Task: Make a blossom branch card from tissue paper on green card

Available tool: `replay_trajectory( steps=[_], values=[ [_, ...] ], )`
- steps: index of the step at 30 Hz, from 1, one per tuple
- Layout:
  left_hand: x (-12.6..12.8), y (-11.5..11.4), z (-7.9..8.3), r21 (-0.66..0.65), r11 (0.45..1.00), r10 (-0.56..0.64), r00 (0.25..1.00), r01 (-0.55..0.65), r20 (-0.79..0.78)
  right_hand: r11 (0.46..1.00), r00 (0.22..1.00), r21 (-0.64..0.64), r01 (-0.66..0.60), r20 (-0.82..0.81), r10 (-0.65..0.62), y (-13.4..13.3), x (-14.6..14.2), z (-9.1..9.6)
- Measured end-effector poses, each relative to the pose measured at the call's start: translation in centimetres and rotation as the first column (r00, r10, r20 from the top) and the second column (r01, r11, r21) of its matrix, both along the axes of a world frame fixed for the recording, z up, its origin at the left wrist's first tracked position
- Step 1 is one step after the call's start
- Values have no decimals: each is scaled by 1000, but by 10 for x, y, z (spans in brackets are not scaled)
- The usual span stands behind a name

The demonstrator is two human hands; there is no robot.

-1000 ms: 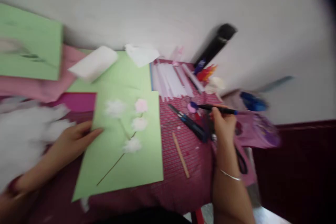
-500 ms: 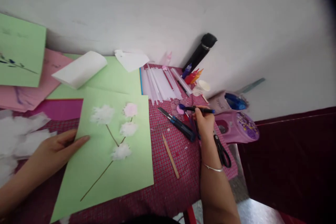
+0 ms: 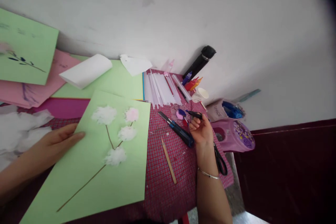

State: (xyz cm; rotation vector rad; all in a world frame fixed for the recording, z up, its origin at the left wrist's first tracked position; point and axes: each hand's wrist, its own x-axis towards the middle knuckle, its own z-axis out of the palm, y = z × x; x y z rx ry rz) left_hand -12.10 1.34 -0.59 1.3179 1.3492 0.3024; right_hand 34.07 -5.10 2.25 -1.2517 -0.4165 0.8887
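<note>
My left hand (image 3: 59,140) grips the left edge of a light green sheet of card (image 3: 115,182), thumb on top. On the card, a brown branch (image 3: 81,187) is drawn, with several tufts of torn white paper (image 3: 115,155) and one pale pink tuft (image 3: 131,114) along it. In my right hand (image 3: 202,129) is a black pen (image 3: 194,114). Its dark blue tip points left, beside a small palette with a blue paint blob (image 3: 181,113) and a pink one. A utility knife (image 3: 181,133) lies just left of that hand.
A wooden stick (image 3: 168,161) lies on the checked cloth. Black scissors (image 3: 221,162) are beside my right wrist. White sticks (image 3: 162,89), paint bottles (image 3: 193,83), a small cup (image 3: 203,93) and a black flask (image 3: 201,61) stand along the wall. White paper (image 3: 15,129) is heaped at left.
My right hand has rolled palm-up, and the pen's tip has drawn back from the blue paint. The green card has shifted slightly toward the lower left with my left hand.
</note>
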Motion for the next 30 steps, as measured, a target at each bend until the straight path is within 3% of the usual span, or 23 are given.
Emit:
replay_trajectory(
  steps=[3,6,8,12,16,19,22,25,27,30],
  values=[
    [3,0,7,-131,991,32,986,-11,162,996,996,8,85,14,-85,-2,8,-3],
    [7,-3,17,-51,999,28,985,-19,169,991,991,15,134,13,-134,-5,12,-3],
    [8,-4,22,-90,996,35,970,-14,241,997,997,27,70,-26,-69,-6,8,1],
    [7,-5,26,-157,987,70,938,-17,339,979,961,115,-170,-200,190,-9,-16,19],
    [6,-7,27,-123,992,26,951,12,309,971,935,127,-203,-271,231,-13,-57,33],
    [5,-6,25,-78,996,-19,962,42,272,958,910,203,-204,-320,262,-11,-89,30],
    [5,-5,24,-57,997,-29,969,45,245,936,864,141,-323,-359,353,-6,-116,17],
    [6,-5,25,-37,998,-35,976,44,215,931,907,30,-363,-220,360,-1,-137,-1],
    [6,-5,27,-26,998,-44,980,50,196,953,953,-27,-302,-43,301,1,-146,-12],
    [6,-5,27,-26,998,-48,983,53,175,969,956,-97,-229,163,242,1,-153,-23]
  ],
)
